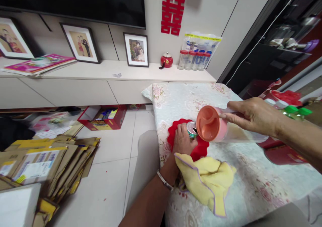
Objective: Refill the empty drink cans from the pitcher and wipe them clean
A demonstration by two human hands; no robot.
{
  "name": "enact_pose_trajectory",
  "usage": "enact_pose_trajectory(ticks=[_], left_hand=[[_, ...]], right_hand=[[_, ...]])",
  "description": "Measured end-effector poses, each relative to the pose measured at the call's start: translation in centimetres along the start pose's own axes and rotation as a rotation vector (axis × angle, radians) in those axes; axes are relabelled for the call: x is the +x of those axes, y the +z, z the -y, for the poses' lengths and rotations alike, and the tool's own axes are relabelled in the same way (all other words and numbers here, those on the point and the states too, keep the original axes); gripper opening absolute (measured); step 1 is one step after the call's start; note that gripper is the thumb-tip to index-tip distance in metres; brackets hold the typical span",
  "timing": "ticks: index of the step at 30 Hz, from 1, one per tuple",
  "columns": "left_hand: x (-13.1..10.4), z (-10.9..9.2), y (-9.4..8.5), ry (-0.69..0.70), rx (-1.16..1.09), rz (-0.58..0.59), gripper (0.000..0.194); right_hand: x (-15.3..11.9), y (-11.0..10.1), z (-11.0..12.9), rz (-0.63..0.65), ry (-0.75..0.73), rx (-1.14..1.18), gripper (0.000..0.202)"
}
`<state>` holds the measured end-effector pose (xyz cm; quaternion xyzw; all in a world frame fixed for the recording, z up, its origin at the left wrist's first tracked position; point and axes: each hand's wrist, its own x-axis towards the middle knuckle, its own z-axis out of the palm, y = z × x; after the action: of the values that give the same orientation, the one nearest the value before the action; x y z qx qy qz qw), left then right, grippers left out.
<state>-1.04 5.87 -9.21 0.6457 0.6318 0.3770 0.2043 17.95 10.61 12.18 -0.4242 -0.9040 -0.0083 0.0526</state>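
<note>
My left hand (183,140) is wrapped round a drink can (191,129) with a silver top and a dark opening. Beneath the can lies a red scalloped mat (202,149) on the flowered tablecloth (181,102). My right hand (254,114) grips the handle of a clear plastic pitcher (235,131) with an orange lid (208,123). The pitcher is tipped on its side, its lid facing the can and close beside it. Whether liquid flows between them I cannot tell. A yellow cloth (208,178) with a purple edge lies crumpled near my left wrist.
Behind the table, a white ledge (105,71) bears framed photos, a red pot (166,59) and red-lidded jars (193,59). To the right stand a red container (284,153) and green-capped bottles (298,111). Flattened cardboard (50,163) and a red box (105,118) occupy the floor at left.
</note>
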Motion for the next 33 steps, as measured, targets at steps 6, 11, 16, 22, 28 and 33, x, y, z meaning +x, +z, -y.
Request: enact_pose_trajectory(ticks=[6, 11, 16, 22, 28, 33], left_hand=[[0.0, 0.1, -0.1, 0.021, 0.005, 0.002, 0.055], [-0.1, -0.3, -0.7, -0.001, 0.020, 0.041, 0.053], [-0.1, -0.4, -0.9, 0.004, 0.014, 0.063, 0.054], [-0.1, -0.3, -0.8, 0.014, 0.014, 0.039, 0.055], [0.1, -0.5, -0.9, -0.009, 0.008, 0.041, 0.056], [0.2, -0.8, -1.2, -0.040, 0.020, 0.080, 0.058]], right_hand=[[0.0, -0.2, 0.2, -0.006, 0.012, 0.002, 0.064], [0.1, -0.2, 0.4, 0.005, 0.020, -0.001, 0.064], [0.0, -0.2, 0.4, 0.006, 0.024, -0.009, 0.064], [0.0, -0.4, 0.6, 0.015, 0.029, -0.011, 0.064], [0.0, -0.4, 0.6, 0.028, 0.028, -0.039, 0.065], [0.0, -0.4, 0.5, 0.026, 0.031, -0.067, 0.065]])
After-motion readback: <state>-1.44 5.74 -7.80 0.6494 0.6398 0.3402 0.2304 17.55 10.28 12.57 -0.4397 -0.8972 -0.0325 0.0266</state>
